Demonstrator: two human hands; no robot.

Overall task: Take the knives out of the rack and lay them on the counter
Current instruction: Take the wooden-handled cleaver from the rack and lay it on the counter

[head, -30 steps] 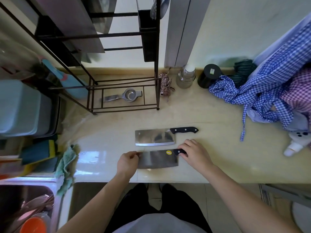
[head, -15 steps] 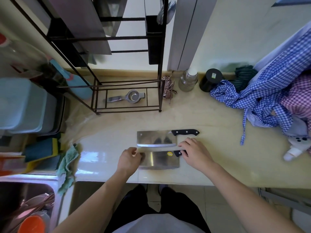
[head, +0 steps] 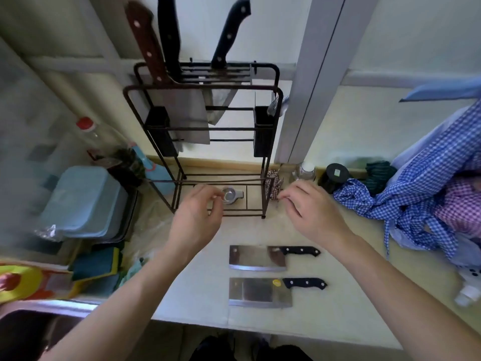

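Left hand (head: 194, 220): empty, fingers loosely curled.
Right hand (head: 311, 211): empty, half open.
Black wire rack (head: 270, 131): three knives remaining.
Risk: tall rack tipping when yanking the brown-handled cleaver (head: 145, 40).

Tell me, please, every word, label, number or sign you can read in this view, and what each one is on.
No text can be read anywhere in this view.
Yellow sticker on the nearer cleaver: too small to read.
Pale label on the black jar lid: too blurred to read.
Red and yellow packet at the left edge: printed pattern, no legible letters.
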